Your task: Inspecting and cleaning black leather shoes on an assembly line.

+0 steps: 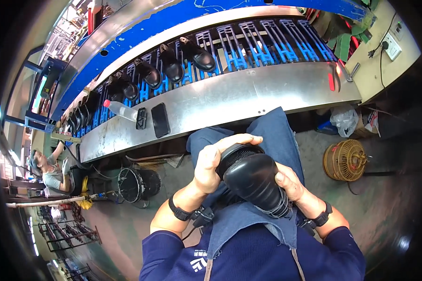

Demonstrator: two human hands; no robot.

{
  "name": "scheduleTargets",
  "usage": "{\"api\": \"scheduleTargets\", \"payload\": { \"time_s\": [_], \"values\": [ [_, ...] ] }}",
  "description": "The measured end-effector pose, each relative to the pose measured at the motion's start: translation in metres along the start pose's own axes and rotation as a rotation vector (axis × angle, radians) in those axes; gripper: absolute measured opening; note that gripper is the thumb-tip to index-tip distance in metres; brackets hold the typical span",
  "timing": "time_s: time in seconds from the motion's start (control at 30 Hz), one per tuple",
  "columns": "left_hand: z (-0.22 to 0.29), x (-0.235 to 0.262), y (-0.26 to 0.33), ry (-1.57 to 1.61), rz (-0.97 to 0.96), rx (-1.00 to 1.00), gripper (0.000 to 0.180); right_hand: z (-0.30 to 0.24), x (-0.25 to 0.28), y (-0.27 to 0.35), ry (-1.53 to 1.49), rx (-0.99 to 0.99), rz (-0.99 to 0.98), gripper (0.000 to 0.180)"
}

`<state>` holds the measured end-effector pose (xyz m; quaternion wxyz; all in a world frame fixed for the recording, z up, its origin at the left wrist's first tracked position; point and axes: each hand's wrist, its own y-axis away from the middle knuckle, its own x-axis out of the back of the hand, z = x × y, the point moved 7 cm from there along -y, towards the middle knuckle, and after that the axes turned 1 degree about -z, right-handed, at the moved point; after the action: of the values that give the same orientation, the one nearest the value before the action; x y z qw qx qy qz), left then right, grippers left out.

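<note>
Co-worker: a person in a grey top sits at the far left end of the line, one arm raised to the conveyor.
Conveyor rack: a long blue slotted rack carries a row of finished black leather shoes, each standing on its own slot; the slots to the right hold nothing.
Steel shelf: a clear plastic bottle with a red cap lies on its side on the long steel shelf, just beside a flat black phone.
Left hand: the left hand is curled closed over the upper end of a glossy black leather shoe, fingers wrapped across its top.
Shoe: it rests over the lap on a blue denim apron, long axis running from upper left to lower right; which end is the toe I cannot tell.
Right hand: the right hand is clasped round the shoe's lower right side, thumb pressed on the leather.
Floor: a round wicker basket stands to the right; its contents are not visible.
</note>
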<state>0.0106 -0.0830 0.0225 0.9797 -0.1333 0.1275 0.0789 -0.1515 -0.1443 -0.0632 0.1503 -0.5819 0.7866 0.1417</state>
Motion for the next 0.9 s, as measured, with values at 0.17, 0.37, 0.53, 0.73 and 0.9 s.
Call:
{"api": "scheduleTargets", "payload": {
  "time_s": [0.17,0.37,0.53,0.73,0.9],
  "values": [
    [0.006,-0.001,0.0,-0.076,-0.036,-0.039,0.079,-0.003,0.001,-0.005,0.065,0.004,0.01,0.075],
    [0.003,-0.001,0.001,-0.133,-0.016,-0.017,0.086,0.009,0.008,-0.005,0.069,-0.045,0.025,0.075],
    [0.003,0.0,-0.002,-0.02,0.023,-0.052,0.078,0.005,0.009,-0.007,0.058,-0.021,0.045,0.069],
    [0.0,0.0,-0.005,0.007,0.058,-0.041,0.077,0.003,0.01,-0.009,0.043,-0.043,0.024,0.071],
    [-0.002,0.002,-0.006,0.007,0.071,-0.035,0.076,0.003,0.012,-0.01,0.074,-0.059,0.022,0.07]
  ]
}}
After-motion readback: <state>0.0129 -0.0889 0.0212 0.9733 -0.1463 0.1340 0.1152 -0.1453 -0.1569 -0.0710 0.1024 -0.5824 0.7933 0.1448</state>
